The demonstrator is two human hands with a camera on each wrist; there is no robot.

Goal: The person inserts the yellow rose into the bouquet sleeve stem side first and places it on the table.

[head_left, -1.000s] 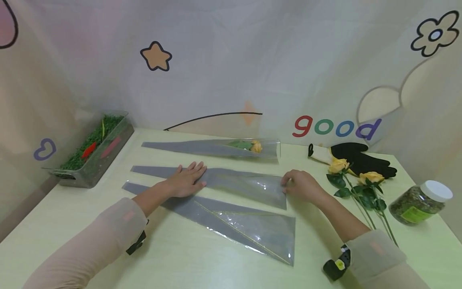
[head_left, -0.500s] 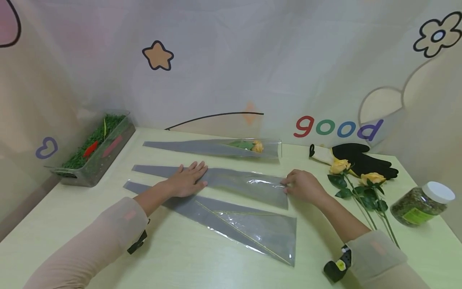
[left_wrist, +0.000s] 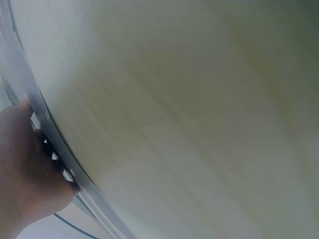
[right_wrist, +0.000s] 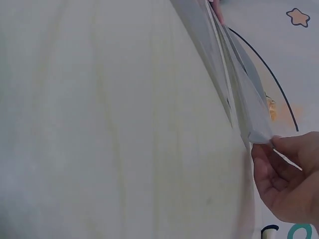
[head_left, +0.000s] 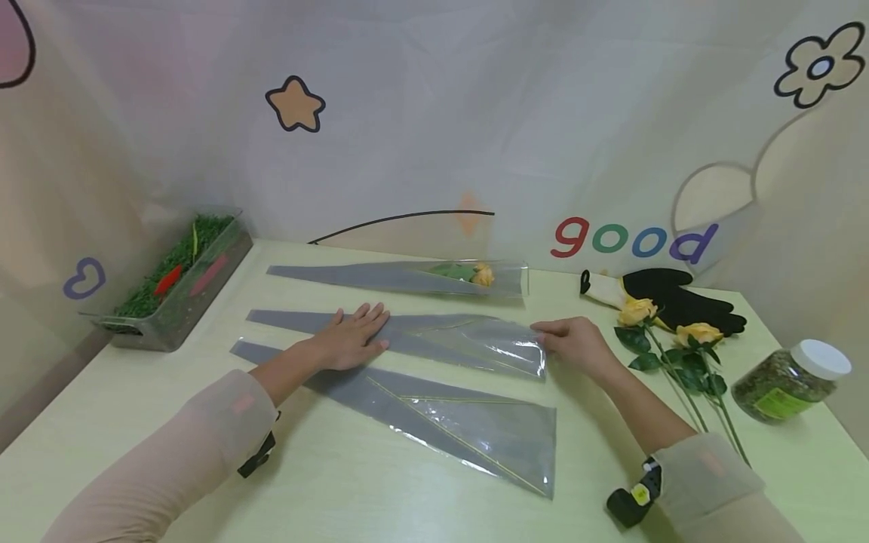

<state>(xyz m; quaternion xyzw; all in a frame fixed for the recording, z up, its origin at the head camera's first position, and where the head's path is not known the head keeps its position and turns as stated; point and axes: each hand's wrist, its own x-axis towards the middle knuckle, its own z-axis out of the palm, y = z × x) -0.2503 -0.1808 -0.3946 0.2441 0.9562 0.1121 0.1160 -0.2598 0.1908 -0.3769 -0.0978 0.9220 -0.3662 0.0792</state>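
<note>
one translucent flower sleeve (head_left: pixel 462 343) lies mid-way across the desk (head_left: pixel 339 475). the left hand (head_left: pixel 349 341) presses it, fingers spread; the right hand (head_left: pixel 577 348) pinches its wide end. a second sleeve (head_left: pixel 475 437) lies toward the front edge, a third sleeve (head_left: pixel 366 277), with a yellow rose (head_left: pixel 483 274) inside, near the back edge. toward the right edge are two loose roses (head_left: pixel 698 333), a glove (head_left: pixel 679 302) and a jar (head_left: pixel 767 385); a bin (head_left: pixel 166 337) of grass (head_left: pixel 142 292) is at the back left corner.

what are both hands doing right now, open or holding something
Left hand: open, resting on the middle plastic sleeve.
Right hand: closed, pinching the wide end of that same sleeve between thumb and fingers.
</note>
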